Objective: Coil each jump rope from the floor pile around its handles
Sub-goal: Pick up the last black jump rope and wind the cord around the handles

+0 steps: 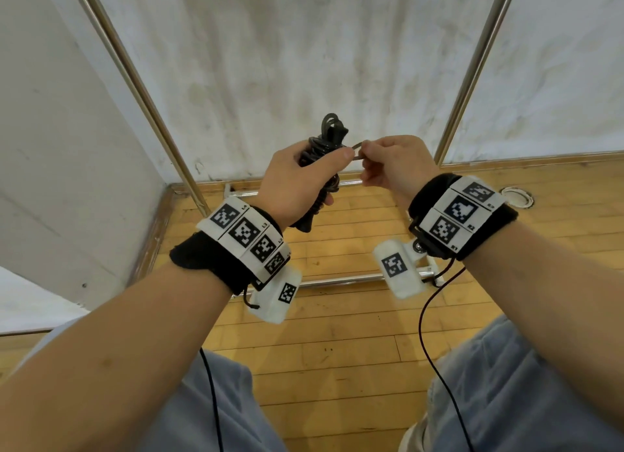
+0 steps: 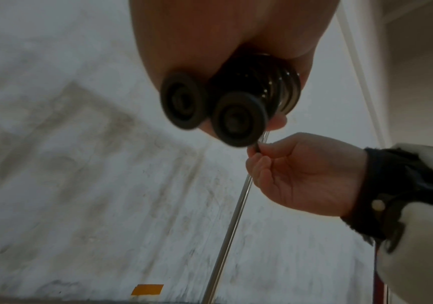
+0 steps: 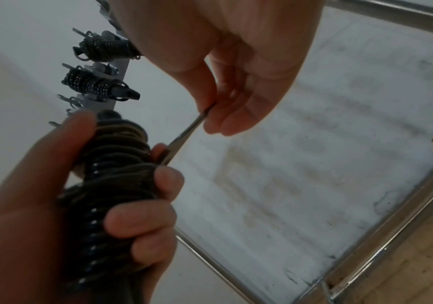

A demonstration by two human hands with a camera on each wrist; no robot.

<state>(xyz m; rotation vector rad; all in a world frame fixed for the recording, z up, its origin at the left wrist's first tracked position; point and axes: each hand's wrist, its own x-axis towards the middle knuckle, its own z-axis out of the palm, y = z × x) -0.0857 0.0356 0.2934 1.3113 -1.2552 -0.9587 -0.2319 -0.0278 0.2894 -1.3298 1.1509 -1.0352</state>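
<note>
Head view: the left hand (image 1: 297,178) wraps round the coiled jump rope (image 1: 320,149), held in mid-air over the wooden floor (image 1: 337,333) near its far edge by the wall. The bundle's long axis runs nearly upright, leaning away, handle ends pointing down toward the wrist. The right hand (image 1: 395,168) pinches the rope's tail (image 1: 356,147) just beside the coil.

Left wrist view: the two round handle caps (image 2: 210,107) face the lens side by side, windings stacked behind them; the right hand's (image 2: 301,174) grip is pinched on the thin strand.

Right wrist view: windings cover almost the whole handles (image 3: 114,185), with only a short taut tail (image 3: 184,135) left, so this rope looks nearly finished, needing a tuck. Two wound ropes (image 3: 98,65) already hang on a rack beyond. The pile itself is not visible.
</note>
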